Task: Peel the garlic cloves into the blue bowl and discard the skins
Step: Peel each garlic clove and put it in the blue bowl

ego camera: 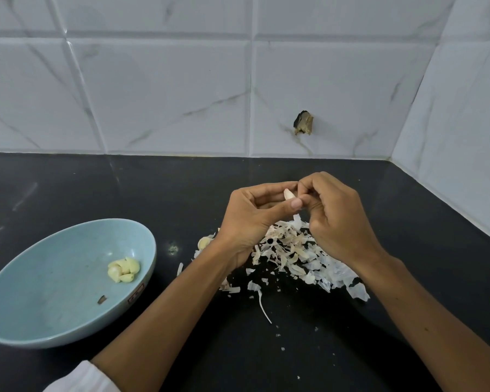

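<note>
A small, firm, slippery garlic clove is pinched between both hands, left hand and right hand, its papery skin best caught at the tip.

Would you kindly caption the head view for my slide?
Left hand and right hand peel a garlic clove over the skins, peeled cloves in the blue bowl.

Bowl on tabletop at left, peeled cloves inside it by its right wall, small scrap nearer its front. Skin pile on tabletop right of centre, well apart from bowl. Left hand and right hand meet over pile's far edge, clove pinched between them. Loose cloves just left of left wrist. Wall behind tabletop, hole in it behind hands.
</note>
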`<state>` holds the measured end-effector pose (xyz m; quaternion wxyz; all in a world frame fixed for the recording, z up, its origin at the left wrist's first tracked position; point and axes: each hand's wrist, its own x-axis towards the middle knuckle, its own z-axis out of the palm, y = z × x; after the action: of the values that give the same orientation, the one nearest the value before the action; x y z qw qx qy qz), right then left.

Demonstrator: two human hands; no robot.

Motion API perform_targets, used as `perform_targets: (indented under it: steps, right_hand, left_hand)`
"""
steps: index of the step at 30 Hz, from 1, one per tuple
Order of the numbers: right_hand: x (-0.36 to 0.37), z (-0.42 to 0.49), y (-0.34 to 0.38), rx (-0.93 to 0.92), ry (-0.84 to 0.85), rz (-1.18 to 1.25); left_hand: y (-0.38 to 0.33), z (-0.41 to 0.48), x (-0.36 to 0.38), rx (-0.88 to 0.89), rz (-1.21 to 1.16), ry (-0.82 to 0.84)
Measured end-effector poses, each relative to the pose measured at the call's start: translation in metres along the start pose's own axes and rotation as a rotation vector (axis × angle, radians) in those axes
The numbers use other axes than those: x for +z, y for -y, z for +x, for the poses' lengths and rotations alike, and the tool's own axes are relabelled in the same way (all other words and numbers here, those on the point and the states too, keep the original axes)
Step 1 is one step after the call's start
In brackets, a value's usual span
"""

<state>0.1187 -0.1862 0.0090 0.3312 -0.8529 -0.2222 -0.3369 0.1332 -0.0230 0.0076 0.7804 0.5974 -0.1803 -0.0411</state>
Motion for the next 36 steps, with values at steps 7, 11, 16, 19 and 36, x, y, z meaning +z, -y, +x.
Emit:
perform_targets:
  steps: [7,11,16,19,36]
  right_hand:
    - [-0.001,-0.001,0.000,-0.013,0.095,-0.008]
    - [-0.003,0.000,0.001,-0.046,0.132,-0.043]
    - [-0.005,0.001,0.001,0.006,0.144,-0.040]
    - [-0.007,0.001,0.001,0.067,0.166,-0.028]
    - [-0.014,0.004,-0.005,-0.012,-0.078,-0.146]
  left_hand:
    - [-0.001,0.004,-0.002,0.041,-0.119,-0.070]
    - [-0.002,0.008,-0.005,0.072,-0.178,-0.171]
    - [-0.003,0.010,-0.010,0.055,-0.214,-0.173]
    - [-0.003,0.009,-0.008,0.058,-0.193,-0.170]
    - [-0.001,0.005,-0.005,-0.017,-0.044,-0.058]
